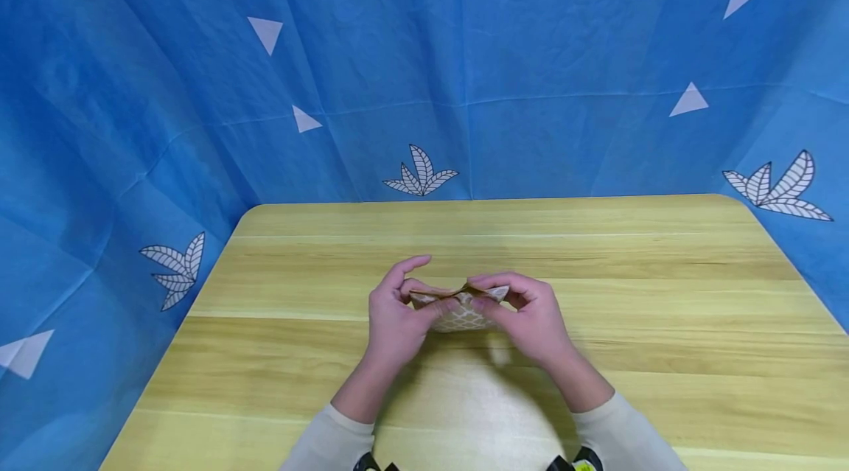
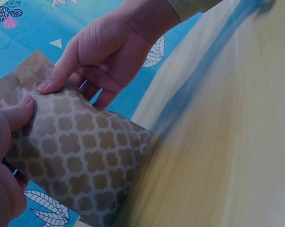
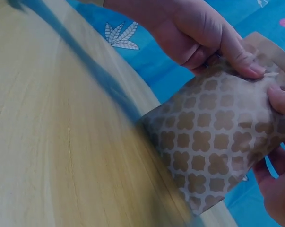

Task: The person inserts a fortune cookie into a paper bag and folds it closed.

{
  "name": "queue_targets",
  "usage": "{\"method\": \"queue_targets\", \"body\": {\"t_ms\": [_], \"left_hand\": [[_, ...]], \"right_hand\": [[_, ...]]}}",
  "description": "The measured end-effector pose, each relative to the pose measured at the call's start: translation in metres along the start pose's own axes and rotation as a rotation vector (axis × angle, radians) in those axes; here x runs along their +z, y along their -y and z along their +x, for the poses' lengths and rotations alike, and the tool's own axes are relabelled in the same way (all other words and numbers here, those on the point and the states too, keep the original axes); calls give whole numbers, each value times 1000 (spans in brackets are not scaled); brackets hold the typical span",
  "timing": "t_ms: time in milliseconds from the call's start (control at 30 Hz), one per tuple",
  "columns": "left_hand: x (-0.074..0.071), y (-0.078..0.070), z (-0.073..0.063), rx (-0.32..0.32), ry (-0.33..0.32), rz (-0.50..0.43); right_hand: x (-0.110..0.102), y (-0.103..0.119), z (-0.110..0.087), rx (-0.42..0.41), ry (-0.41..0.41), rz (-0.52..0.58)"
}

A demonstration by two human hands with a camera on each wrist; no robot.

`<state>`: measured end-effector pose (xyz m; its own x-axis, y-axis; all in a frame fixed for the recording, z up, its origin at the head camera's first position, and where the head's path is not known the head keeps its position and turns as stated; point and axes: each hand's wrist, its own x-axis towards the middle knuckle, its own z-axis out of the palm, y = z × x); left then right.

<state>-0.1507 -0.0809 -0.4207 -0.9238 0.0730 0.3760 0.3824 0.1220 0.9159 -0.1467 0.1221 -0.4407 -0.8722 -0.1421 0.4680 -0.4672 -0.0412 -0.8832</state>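
Observation:
Both hands hold a brown paper bag (image 1: 464, 320) with a white lattice print, over the middle of the table. My left hand (image 1: 398, 316) pinches the bag's upper edge on the left, thumb on the near face, with its index finger raised away from the paper. On the other side my right hand (image 1: 533, 316) grips the same edge between thumb and fingers. The top rim looks creased and slightly parted between the thumbs. In the left wrist view the bag (image 2: 85, 146) looks fairly flat, its bottom close to the tabletop. What is inside cannot be seen.
The light wood-grain table (image 1: 278, 353) has rounded far corners. Behind it and along its left side hangs a blue curtain (image 1: 557, 51) with white triangles and leaf prints. Dark straps (image 1: 587, 460) show at the cuffs.

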Motion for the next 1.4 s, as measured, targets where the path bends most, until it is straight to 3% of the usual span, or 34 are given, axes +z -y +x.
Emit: {"method": "queue_targets", "body": {"t_ms": [200, 267, 433, 600, 767, 900, 1133, 1400], "left_hand": [[-5, 2, -1, -61, 133, -59], [-5, 3, -1, -86, 150, -64], [-3, 4, -2, -93, 116, -29], [-1, 5, -2, -38, 95, -46], [0, 8, -1, 9, 80, -51], [-1, 9, -1, 11, 79, -32], [2, 5, -3, -53, 115, -4], [6, 5, -5, 7, 78, -34]], "right_hand": [[-2, 0, 1, 23, -1, -16], [-2, 1, 2, 35, -6, -27], [-1, 1, 3, 47, -5, -33], [-1, -3, 1, 29, 20, -13], [1, -5, 0, 23, -6, -4], [3, -4, 0, 2, -41, -14], [6, -2, 0, -12, -78, -43], [5, -4, 0, -62, -22, 34]]}}
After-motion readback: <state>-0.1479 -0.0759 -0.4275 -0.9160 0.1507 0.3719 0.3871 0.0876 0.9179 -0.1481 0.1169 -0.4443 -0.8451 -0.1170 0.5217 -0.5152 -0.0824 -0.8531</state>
